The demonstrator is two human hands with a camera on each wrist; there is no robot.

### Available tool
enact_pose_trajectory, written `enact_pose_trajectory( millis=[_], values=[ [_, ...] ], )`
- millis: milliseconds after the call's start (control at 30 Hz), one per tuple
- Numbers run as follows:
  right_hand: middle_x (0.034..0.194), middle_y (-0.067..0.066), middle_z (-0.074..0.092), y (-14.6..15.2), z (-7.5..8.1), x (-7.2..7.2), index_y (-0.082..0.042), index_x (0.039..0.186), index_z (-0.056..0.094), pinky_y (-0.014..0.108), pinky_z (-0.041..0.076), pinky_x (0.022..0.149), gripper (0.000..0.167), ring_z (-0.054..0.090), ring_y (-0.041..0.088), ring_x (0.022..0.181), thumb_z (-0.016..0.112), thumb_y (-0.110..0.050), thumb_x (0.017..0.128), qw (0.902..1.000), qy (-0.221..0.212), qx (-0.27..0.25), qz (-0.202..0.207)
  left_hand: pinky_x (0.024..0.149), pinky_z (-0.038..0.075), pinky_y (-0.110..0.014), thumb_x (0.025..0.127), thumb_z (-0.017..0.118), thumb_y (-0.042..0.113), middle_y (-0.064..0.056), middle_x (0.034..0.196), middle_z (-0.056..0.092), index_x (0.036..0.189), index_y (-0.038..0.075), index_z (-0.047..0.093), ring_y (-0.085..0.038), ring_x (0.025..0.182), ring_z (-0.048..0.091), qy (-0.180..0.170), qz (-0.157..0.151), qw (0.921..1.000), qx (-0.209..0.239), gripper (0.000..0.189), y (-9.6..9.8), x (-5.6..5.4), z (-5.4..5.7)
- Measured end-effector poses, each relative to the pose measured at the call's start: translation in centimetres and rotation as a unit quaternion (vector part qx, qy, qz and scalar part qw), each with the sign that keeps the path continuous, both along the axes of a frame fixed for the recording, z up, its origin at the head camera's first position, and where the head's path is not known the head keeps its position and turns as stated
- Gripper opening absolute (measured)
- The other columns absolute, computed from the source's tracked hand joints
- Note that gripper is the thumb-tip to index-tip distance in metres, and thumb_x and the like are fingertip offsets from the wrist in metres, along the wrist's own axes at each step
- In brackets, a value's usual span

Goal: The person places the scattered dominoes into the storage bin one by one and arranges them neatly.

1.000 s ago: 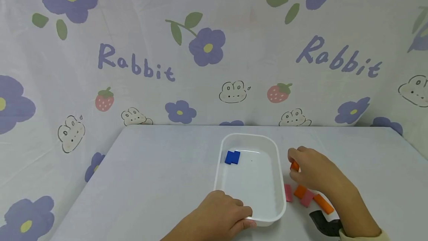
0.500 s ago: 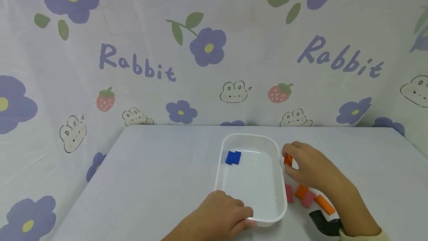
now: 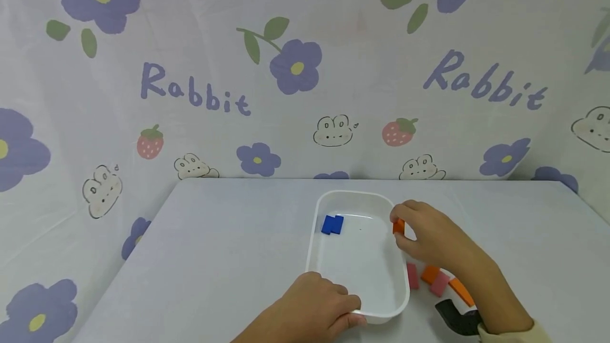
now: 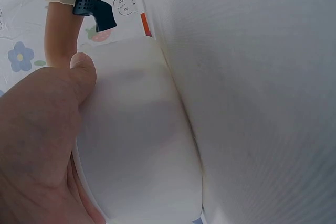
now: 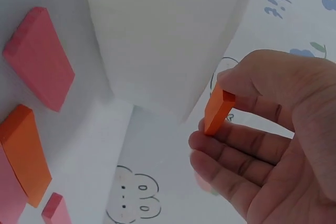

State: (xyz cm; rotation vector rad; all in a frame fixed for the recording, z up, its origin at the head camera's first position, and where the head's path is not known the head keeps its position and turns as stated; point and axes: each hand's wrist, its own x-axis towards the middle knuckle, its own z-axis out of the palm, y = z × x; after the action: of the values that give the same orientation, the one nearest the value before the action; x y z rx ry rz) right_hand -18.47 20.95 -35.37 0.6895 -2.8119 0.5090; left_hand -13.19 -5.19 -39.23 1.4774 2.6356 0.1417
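My right hand point(image 3: 431, 232) pinches an orange block point(image 3: 398, 226) between thumb and fingertips, just over the right rim of a white tray point(image 3: 359, 279). The same flat orange block point(image 5: 218, 109) shows clearly in the right wrist view. My left hand point(image 3: 312, 306) grips the tray's near rim, thumb outside and fingers over the edge. In the left wrist view that hand point(image 4: 42, 140) lies along the tray's outer wall point(image 4: 136, 140). Two blue blocks point(image 3: 332, 224) lie touching inside the tray, near its far left corner.
Right of the tray on the table point(image 3: 229, 247) lie pink blocks point(image 3: 439, 283) and orange blocks point(image 3: 461, 292); the right forearm passes close above them. A black wrist mount point(image 3: 458, 317) sits at the right wrist. A patterned cloth point(image 3: 200, 136) hangs behind the table.
My right hand has moved left with the orange block, from beside the tray to over its right rim. The left hand and the tray have stayed in place.
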Motion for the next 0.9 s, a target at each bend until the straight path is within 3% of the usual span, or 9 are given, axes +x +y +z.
enact_pose_trajectory(
  millis=[300,533,900],
  values=[
    [0.092,-0.001,0.063,-1.1,-0.4,-0.4,-0.014,0.095,0.067,0.037,0.057,0.074,0.020,0.057,0.019,0.083,0.080,-0.007,0.082,0.9997,0.001,-0.003,0.026,0.054,0.032,-0.019,0.106,0.039,0.051,0.017,0.065,0.045,0.094,0.026,0.064,-0.001,0.055,0.040,0.034,-0.007,0.9994,0.004,0.038,-0.1,0.1,-0.2],
    [0.094,-0.002,0.064,-2.0,-0.6,-0.5,-0.015,0.094,0.067,0.038,0.056,0.076,0.022,0.056,0.018,0.083,0.081,-0.006,0.081,0.9992,-0.014,0.001,0.036,0.051,0.028,-0.016,0.106,0.042,0.048,0.017,0.063,0.040,0.087,0.025,0.061,0.001,0.053,0.035,0.094,-0.032,0.9942,0.041,0.036,-0.4,0.1,-0.6],
    [0.097,0.002,0.065,-3.1,-1.2,-1.0,-0.012,0.094,0.069,0.038,0.056,0.079,0.023,0.059,0.021,0.087,0.084,-0.001,0.079,0.9986,-0.044,0.021,0.020,0.051,0.028,-0.016,0.106,0.043,0.048,0.017,0.063,0.041,0.086,0.025,0.061,0.001,0.052,0.035,0.107,-0.036,0.9925,0.047,0.036,-0.4,0.1,-0.4]
  ],
)
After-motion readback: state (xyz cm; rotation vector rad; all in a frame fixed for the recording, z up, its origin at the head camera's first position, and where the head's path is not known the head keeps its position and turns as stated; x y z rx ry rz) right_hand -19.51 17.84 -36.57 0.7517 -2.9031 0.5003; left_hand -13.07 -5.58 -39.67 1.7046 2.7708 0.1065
